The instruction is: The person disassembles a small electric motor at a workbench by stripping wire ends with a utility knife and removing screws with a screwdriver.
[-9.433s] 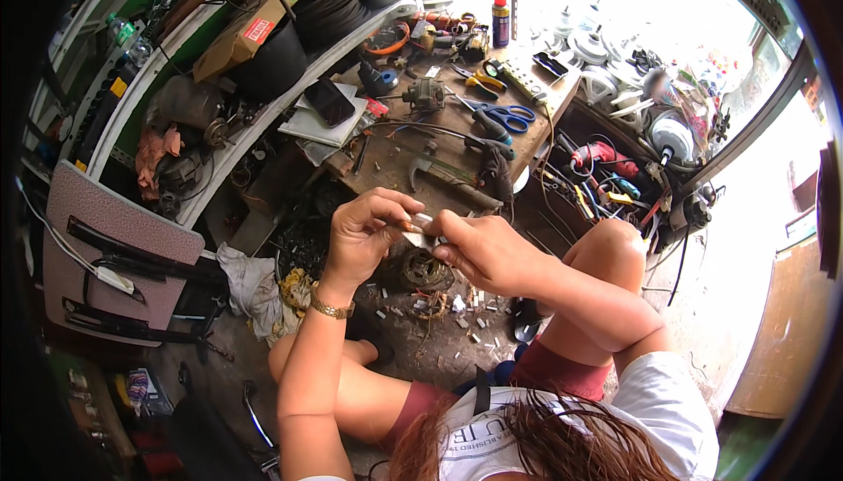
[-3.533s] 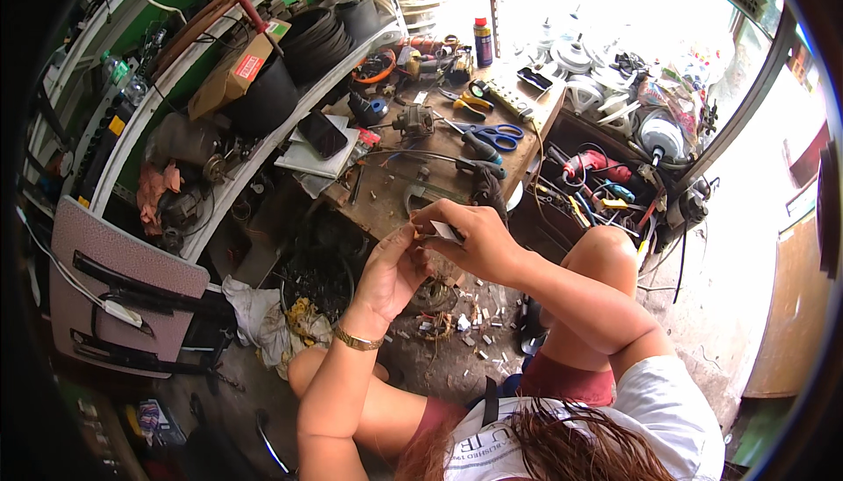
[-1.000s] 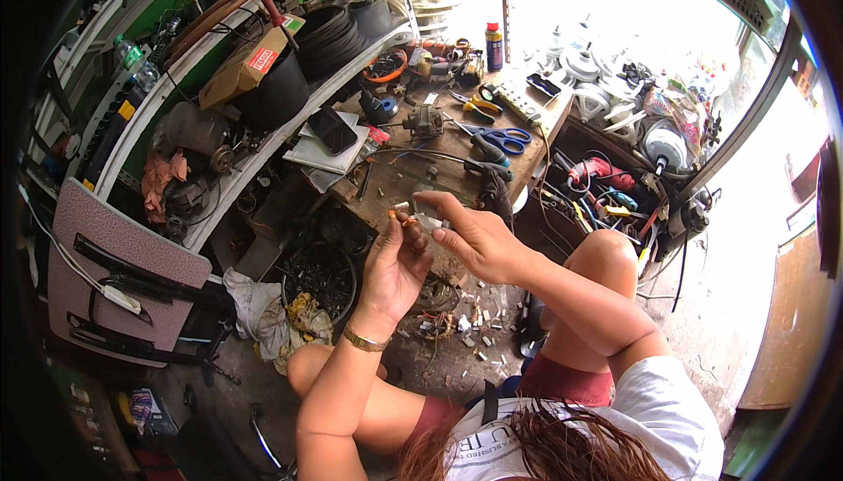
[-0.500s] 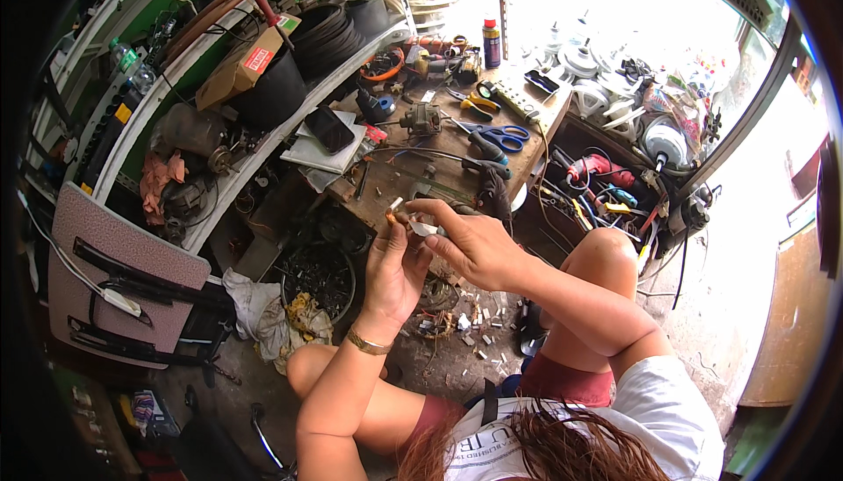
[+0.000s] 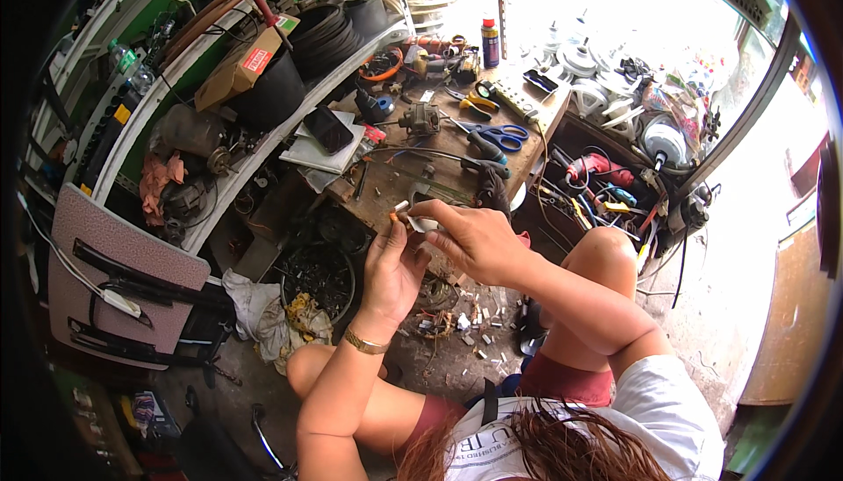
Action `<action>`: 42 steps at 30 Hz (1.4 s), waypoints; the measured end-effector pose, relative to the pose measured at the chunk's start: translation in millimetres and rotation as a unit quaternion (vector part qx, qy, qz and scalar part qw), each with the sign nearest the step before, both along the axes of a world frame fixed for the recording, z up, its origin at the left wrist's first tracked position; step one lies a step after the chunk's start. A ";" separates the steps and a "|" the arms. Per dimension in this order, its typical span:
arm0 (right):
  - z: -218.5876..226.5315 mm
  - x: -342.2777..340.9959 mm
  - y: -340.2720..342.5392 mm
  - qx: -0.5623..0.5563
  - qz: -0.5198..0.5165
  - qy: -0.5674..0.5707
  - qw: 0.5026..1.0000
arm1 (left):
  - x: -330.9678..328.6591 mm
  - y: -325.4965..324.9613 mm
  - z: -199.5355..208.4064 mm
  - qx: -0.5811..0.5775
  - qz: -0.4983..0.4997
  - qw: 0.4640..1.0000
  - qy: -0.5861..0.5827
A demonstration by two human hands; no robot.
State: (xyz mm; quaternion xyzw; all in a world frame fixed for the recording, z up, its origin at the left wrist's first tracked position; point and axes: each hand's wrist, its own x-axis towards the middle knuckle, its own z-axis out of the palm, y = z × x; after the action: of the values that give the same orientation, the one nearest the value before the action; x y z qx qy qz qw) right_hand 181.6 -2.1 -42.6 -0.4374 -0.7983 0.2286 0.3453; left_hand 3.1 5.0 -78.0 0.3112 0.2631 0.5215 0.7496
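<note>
Now | left hand [image 5: 392, 263], right hand [image 5: 471, 239]: each grip pinches small pale part [image 5: 413, 220] | axis unclear

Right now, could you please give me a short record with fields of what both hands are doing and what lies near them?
left hand: raised, fingertips pinching a small pale part
right hand: grip closed on the same small part from the other side
beyond the hands: cluttered brown wooden workbench
on the bench: blue-handled scissors, black flat phone
floor below: scattered small pale scraps
</note>
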 end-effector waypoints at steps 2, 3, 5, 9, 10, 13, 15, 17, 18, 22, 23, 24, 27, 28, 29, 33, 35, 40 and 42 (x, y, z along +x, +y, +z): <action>2.5 4.5 0.8 -0.026 0.001 -0.018 0.999 | -6.5 4.1 0.1 0.010 -0.021 0.998 0.050; 1.2 6.5 2.9 -0.025 -0.013 -0.015 0.999 | -9.6 5.3 0.1 0.015 -0.032 0.997 0.075; -5.5 12.0 9.2 -0.025 -0.044 -0.009 0.999 | -13.5 4.3 2.1 0.011 -0.049 0.996 0.074; -8.1 35.6 22.9 -0.094 0.007 0.053 0.994 | -12.4 -2.0 9.5 0.027 -0.069 0.995 0.070; -8.9 44.9 26.5 -0.119 0.068 0.035 0.990 | -12.0 -3.4 10.6 0.046 -0.054 0.994 0.081; -1.1 58.0 26.4 -0.188 0.107 -0.029 0.976 | -9.7 -4.5 9.6 0.110 -0.019 0.984 0.140; -6.1 50.6 21.6 -0.194 0.061 0.050 0.978 | -10.4 -3.3 5.5 0.167 0.003 0.962 0.216; -4.6 38.0 16.1 -0.181 0.066 0.101 0.976 | -8.7 -1.1 0.2 0.240 0.042 0.926 0.288; -2.4 30.6 12.3 -0.174 0.069 0.126 0.974 | -7.4 -0.7 -1.0 0.276 0.061 0.904 0.322; 0.3 10.5 -2.7 -0.061 0.038 0.054 0.996 | -0.9 -1.6 1.0 0.293 0.084 0.890 0.340; -0.8 9.0 -2.8 -0.063 0.042 0.053 0.996 | 0.2 -1.6 1.8 0.297 0.086 0.887 0.343; -2.3 8.0 -2.6 -0.065 0.045 0.053 0.996 | 0.9 -1.4 2.0 0.301 0.089 0.884 0.346; 0.2 9.2 -3.0 -0.075 0.045 0.035 0.996 | 1.0 0.0 1.1 0.312 0.098 0.871 0.366; 1.8 9.9 -3.6 -0.079 0.043 0.027 0.996 | 1.0 0.4 0.5 0.317 0.100 0.868 0.369; 2.6 10.3 -3.7 -0.078 0.044 0.027 0.996 | 1.0 0.8 -0.1 0.321 0.102 0.865 0.373; 9.8 10.7 -5.8 -0.094 0.048 0.015 0.994 | -1.4 7.6 -1.6 0.409 0.131 0.812 0.395; 9.6 12.1 -6.0 -0.097 0.048 0.014 0.994 | -1.5 9.6 -0.1 0.419 0.131 0.803 0.403; 7.1 11.2 -5.5 -0.091 0.057 0.028 0.994 | 0.1 7.5 -2.6 0.401 0.129 0.826 0.374; 5.2 10.8 -5.4 -0.073 0.055 0.030 0.995 | 2.1 6.2 -3.4 0.386 0.123 0.848 0.341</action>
State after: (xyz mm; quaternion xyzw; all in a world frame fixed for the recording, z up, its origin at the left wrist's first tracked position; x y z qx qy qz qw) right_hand 192.4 -7.5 -37.4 -0.4098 -0.7917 0.3177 0.3230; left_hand 5.2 11.1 -81.4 0.6989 0.3157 0.5297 0.3624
